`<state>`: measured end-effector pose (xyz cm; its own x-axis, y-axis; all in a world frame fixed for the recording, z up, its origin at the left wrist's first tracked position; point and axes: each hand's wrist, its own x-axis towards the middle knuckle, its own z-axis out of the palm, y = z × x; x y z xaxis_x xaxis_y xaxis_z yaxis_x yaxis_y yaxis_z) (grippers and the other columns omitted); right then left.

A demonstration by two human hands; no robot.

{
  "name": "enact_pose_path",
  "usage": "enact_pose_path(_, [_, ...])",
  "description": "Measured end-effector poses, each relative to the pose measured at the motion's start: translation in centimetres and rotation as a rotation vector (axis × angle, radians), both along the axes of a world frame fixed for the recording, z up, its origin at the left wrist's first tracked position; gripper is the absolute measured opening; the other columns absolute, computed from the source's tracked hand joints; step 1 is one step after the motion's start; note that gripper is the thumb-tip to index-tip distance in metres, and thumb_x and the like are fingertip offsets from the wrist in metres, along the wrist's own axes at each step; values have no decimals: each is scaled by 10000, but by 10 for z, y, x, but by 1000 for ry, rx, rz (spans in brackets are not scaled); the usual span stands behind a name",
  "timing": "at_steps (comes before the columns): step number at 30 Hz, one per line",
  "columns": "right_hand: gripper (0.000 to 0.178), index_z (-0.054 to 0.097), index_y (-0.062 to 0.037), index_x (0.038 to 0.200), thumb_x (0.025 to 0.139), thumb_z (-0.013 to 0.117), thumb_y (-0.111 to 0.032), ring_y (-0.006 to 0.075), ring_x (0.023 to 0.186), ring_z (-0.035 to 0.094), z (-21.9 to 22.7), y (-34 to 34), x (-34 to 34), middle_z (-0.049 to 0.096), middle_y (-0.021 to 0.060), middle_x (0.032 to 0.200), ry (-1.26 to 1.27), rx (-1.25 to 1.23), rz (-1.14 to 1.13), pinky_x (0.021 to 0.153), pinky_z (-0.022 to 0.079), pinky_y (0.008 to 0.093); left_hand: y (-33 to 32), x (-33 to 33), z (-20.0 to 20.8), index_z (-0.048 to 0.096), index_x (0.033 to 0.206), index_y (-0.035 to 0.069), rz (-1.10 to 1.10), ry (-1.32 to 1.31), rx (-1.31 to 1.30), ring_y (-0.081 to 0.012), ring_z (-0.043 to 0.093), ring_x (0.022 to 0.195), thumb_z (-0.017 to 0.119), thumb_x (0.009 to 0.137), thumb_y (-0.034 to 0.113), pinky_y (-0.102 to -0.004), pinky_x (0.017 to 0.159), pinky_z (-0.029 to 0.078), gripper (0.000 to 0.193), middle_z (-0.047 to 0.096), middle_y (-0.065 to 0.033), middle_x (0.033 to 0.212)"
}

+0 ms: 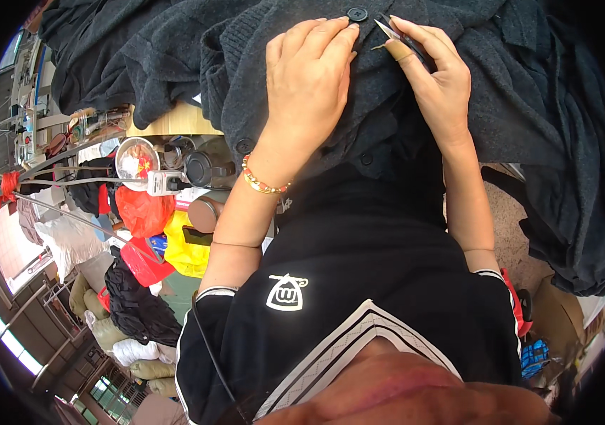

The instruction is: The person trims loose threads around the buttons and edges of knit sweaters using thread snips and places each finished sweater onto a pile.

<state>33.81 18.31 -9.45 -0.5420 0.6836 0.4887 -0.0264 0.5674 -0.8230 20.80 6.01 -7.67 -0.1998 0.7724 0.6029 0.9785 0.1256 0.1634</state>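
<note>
As left hand (309,74) rests outstretched on garment (380,92), right hand (440,81): pinches snips (388,30).
Button (357,14): trimming around it, probably; next needs careful aim.

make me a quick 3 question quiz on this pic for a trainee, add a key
1. Which hand holds the tool with the pointed blade?
2. True or false: a beaded bracelet circles the wrist of the left hand.
3. Fill in: on the dark grey garment, a round dark ____ lies near the left hand.

Key:
1. The right hand.
2. True.
3. Button.
</note>
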Motion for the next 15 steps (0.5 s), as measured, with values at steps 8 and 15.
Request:
enact_pose_path(8, [304,685,-47,1137,834,693,-65,163,924,641,4,-2,-5,672,74,993,-193,129,32,831,480,249,-7,7,-15,687,1088,101,14,-5,70,-198,564,1080,708,761,52,-348,924,386,331,658,13,1136])
enact_pose_path(15, [275,704,-56,1103,829,694,-55,172,846,646,8,-6,-10,666,69,922,-253,170,3,762,492,258,-8,7,-16,694,1087,100,13,-16,74,-196,560,1097,701,759,36,-347,938,378,334,656,17,1152])
